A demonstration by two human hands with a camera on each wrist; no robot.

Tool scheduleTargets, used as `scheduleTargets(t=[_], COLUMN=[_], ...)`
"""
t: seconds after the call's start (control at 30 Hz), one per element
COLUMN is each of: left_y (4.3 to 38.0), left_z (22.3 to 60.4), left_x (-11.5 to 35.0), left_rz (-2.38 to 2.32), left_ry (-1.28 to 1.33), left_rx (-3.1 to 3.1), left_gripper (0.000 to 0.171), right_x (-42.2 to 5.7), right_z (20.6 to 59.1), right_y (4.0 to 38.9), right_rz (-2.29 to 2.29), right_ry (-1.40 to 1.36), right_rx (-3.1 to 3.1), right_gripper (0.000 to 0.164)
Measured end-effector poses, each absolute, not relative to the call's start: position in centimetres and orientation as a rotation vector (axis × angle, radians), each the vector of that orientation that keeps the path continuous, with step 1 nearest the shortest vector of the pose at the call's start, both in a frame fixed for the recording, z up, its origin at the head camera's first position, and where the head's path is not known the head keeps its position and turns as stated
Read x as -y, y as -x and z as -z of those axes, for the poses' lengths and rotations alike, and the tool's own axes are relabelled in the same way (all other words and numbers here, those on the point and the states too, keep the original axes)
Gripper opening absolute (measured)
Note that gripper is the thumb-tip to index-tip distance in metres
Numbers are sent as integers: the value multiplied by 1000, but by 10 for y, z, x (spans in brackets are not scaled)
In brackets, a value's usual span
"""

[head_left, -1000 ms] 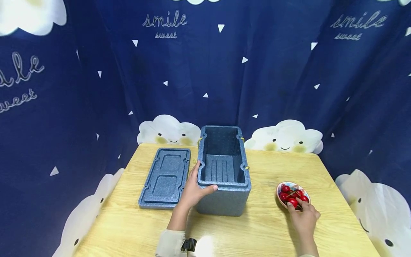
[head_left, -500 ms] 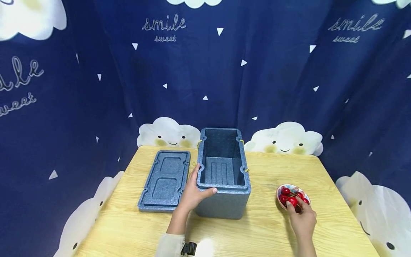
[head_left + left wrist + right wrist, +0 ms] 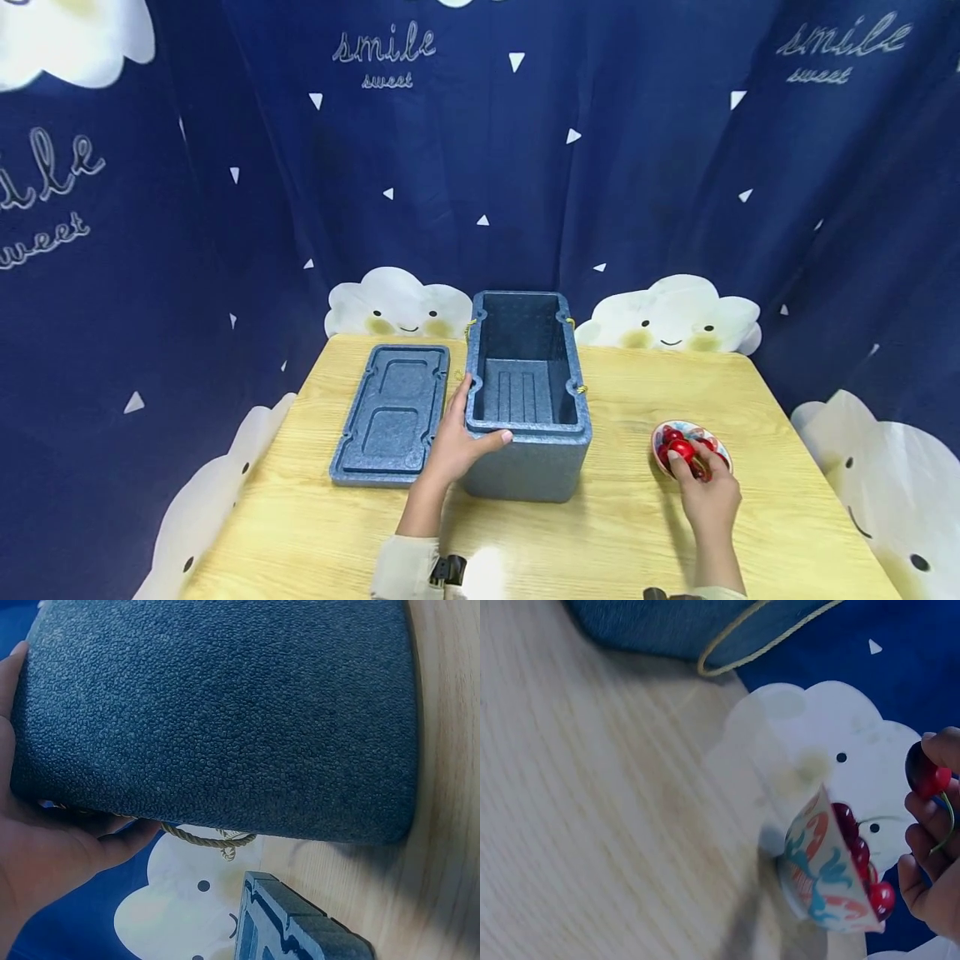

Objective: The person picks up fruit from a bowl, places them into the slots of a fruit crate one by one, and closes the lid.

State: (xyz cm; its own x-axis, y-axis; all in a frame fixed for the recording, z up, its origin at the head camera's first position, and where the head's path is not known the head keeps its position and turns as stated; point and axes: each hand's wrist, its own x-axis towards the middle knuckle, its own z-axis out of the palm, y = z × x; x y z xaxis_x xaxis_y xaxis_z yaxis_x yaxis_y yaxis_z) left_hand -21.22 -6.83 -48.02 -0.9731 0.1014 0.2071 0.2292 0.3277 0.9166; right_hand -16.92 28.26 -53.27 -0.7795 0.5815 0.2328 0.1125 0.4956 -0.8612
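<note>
In the head view my left hand (image 3: 453, 447) rests on the near left corner of a grey-blue foam box (image 3: 517, 475), fingers stretched along its side and thumb across the front rim. My right hand (image 3: 711, 500) pinches a red cherry (image 3: 932, 778) between thumb and fingers, its green stem hanging down. Under that hand stands a small patterned bowl (image 3: 819, 874) holding several other cherries (image 3: 860, 851). The right wrist view has the pinched cherry apart from the bowl, beside its mouth. Inside the lidless box, the grooved floor (image 3: 516, 396) shows.
Left of the box lies its foam lid (image 3: 390, 408), flat on the wooden table (image 3: 637, 533). Yellow rope loops (image 3: 202, 840) hang on the box's sides. Behind the table is a dark blue curtain (image 3: 435, 167) with clouds and white triangles.
My right hand has lifted the pinched cherry a little, up from among the others in the bowl. My left hand stays at the box corner.
</note>
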Motion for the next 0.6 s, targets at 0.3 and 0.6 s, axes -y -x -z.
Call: scheduleTargets(t=[0.3,0.6], left_y=[212,214], left_z=[482,482], left_x=[68,69], left_rz=[1721,1713], left_ry=[315,328], left_rx=[2452,2461], left_gripper=[107,107], right_x=[-275,-267], right_z=[515,497], right_y=[171,173], right_rz=[-1378,-1427], right_ry=[508,507], right_rx=[2156,2123], right_gripper=[42,40])
